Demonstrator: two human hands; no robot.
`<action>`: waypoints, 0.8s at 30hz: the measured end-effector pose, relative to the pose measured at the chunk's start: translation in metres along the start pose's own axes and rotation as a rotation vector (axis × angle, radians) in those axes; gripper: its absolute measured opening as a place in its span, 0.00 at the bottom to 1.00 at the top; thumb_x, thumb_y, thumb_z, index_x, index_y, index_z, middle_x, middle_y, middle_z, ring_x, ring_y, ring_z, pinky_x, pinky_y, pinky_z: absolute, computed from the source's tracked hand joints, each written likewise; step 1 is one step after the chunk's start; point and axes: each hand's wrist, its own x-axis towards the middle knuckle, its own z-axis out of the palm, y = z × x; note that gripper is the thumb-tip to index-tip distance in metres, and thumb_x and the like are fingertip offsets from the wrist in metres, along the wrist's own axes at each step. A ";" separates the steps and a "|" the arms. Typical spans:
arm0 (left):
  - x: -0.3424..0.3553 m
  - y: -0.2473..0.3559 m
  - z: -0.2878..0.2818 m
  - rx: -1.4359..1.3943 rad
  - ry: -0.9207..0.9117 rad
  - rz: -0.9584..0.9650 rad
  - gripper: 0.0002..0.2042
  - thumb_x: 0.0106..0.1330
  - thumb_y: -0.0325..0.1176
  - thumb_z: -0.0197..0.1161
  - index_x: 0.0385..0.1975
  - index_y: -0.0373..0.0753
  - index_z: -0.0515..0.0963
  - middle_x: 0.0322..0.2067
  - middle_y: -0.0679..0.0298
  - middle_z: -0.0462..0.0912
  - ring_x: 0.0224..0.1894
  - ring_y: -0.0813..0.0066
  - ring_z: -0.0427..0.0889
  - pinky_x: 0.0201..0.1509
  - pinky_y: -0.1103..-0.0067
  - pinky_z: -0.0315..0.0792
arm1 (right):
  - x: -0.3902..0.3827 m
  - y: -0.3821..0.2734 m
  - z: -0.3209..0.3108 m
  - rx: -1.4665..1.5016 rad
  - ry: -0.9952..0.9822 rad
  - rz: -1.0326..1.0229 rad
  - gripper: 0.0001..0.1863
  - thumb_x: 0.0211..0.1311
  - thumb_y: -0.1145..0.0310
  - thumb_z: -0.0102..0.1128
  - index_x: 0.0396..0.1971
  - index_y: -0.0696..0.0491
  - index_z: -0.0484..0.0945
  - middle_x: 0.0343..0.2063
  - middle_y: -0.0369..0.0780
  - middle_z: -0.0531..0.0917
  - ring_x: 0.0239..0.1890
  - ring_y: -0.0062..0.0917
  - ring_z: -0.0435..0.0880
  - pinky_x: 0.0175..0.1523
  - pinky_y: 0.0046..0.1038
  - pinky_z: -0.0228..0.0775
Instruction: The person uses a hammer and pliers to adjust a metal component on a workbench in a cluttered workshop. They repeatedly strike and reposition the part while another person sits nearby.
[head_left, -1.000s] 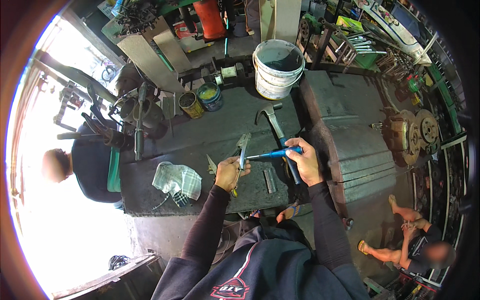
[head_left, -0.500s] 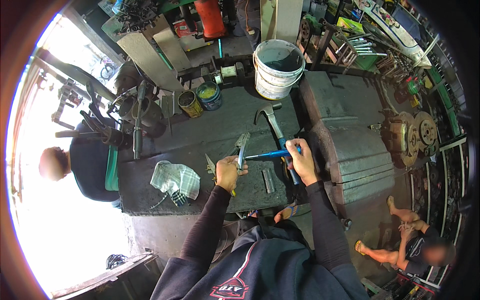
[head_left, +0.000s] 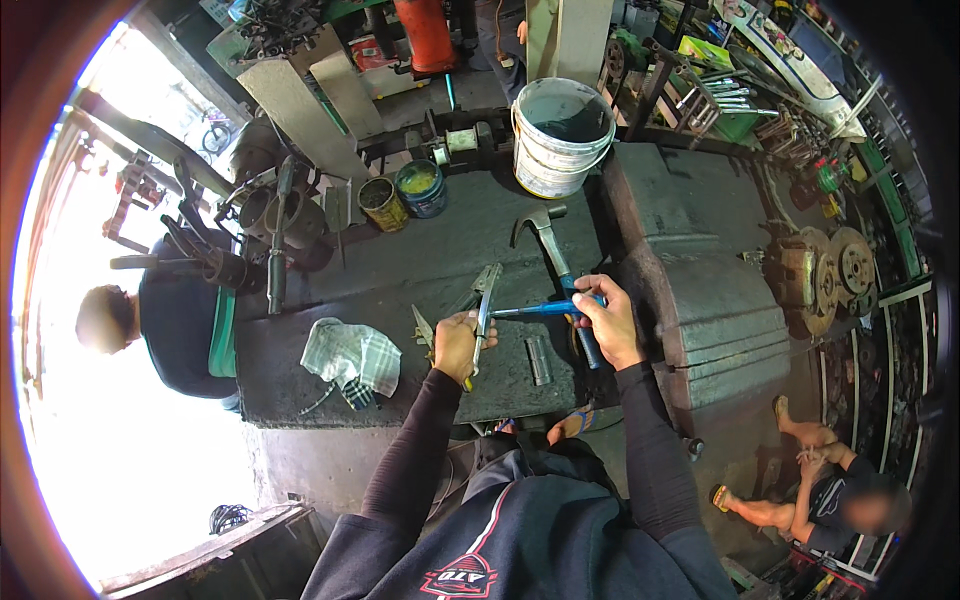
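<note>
My left hand holds a slim, slightly curved metal piece upright over the dark bench. My right hand grips a blue screwdriver, its tip against that piece. Behind the screwdriver lies a claw hammer with a blue handle. Pliers with yellow grips lie under my left hand, and another metal tool lies beyond it. A metal cylinder rests between my hands. A checked rag lies to the left.
A white bucket and two small cans stand at the back. Metal parts crowd the left. Brake discs and tools sit at right. One person is at far left, another sits lower right.
My hands stay in nearly the same place, with small shifts of the right hand's fingers on the screwdriver. The person at left has moved their head slightly. A person's legs show more at the back.
</note>
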 end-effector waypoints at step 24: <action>0.012 -0.007 -0.013 -0.100 -0.088 -0.051 0.12 0.77 0.30 0.52 0.47 0.26 0.77 0.40 0.54 0.84 0.40 0.63 0.86 0.50 0.67 0.84 | -0.044 0.027 0.061 -1.145 0.108 -0.435 0.12 0.54 0.75 0.67 0.40 0.56 0.81 0.42 0.46 0.78 0.48 0.45 0.78 0.53 0.45 0.70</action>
